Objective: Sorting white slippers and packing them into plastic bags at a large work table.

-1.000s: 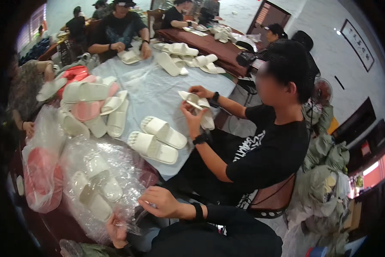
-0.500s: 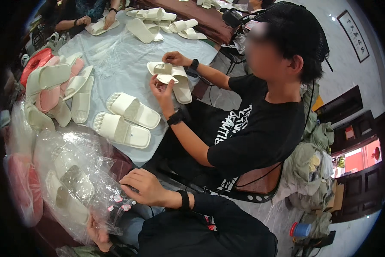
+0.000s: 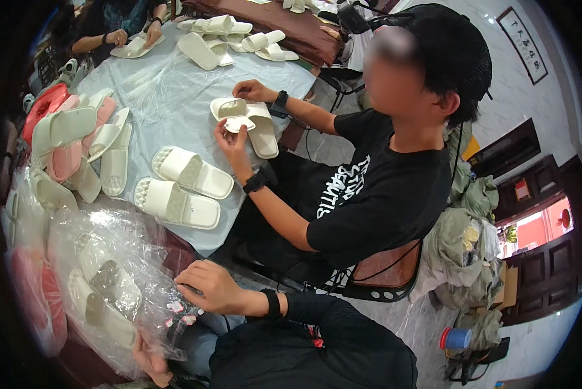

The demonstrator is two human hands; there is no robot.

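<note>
A clear plastic bag (image 3: 164, 275) lies at the lower left with a pair of white slippers (image 3: 119, 285) inside or beneath it; the wrinkled film hides which. My left hand (image 3: 151, 360) is closed on the bag's near edge, thumb and fingers partly hidden by the film. At the bag's right edge, my right hand (image 3: 213, 285) has curled fingers, the tips pinching the film. Small pink-and-white pieces (image 3: 174, 308) show between my hands, over my lap. Just beyond the bag, a pair of white slippers (image 3: 190, 172) rests on the table.
The plastic-covered table (image 3: 155, 97) carries a heap of white and pink slippers (image 3: 77, 126) at left and more white slippers (image 3: 216, 42) at the far side. A co-worker (image 3: 395, 181) at right handles a white slipper (image 3: 229, 115). Another person's hands (image 3: 135, 39) hold a slipper far left.
The whole view has shifted slightly, so the table and slippers sit further left. My hands stay at the bag's edges. The co-worker's hands have moved only slightly around the slipper.
</note>
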